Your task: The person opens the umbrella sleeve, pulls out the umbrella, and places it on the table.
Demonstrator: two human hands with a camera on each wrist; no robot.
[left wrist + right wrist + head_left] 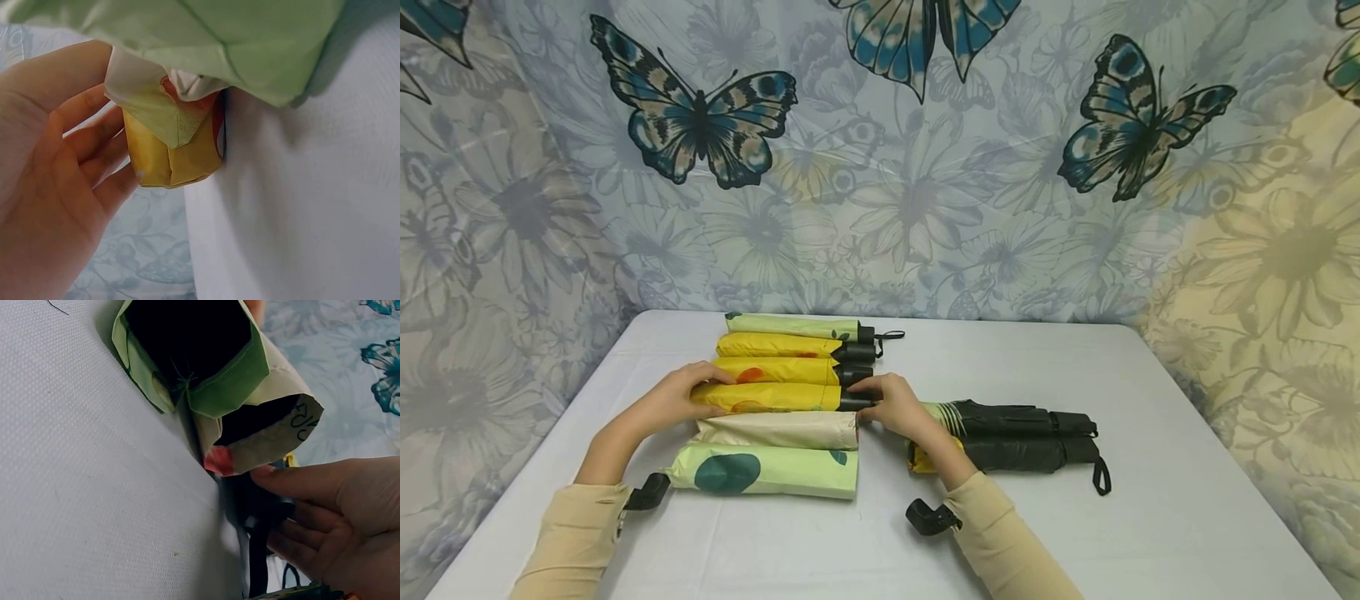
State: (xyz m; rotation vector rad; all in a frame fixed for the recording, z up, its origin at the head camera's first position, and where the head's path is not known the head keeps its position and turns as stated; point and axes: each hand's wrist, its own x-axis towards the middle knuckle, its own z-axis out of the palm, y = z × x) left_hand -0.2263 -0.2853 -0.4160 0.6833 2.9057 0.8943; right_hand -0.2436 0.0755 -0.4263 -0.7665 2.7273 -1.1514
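Folded umbrellas in sleeves lie side by side on the white table. My left hand holds the left end of the nearest of three yellow umbrellas, with the thumb on its near side and the fingers on its far side. At the other end, my right hand pinches its black handle. Nearer to me lie an open-ended cream sleeve and a wider light green sleeve with dark leaf prints. The green sleeve partly hides the yellow end in the left wrist view.
Beyond lie the other yellow umbrellas and a slim green one with a black strap. Two black folded umbrellas lie right of my right forearm. A butterfly-print cloth hangs behind the white table.
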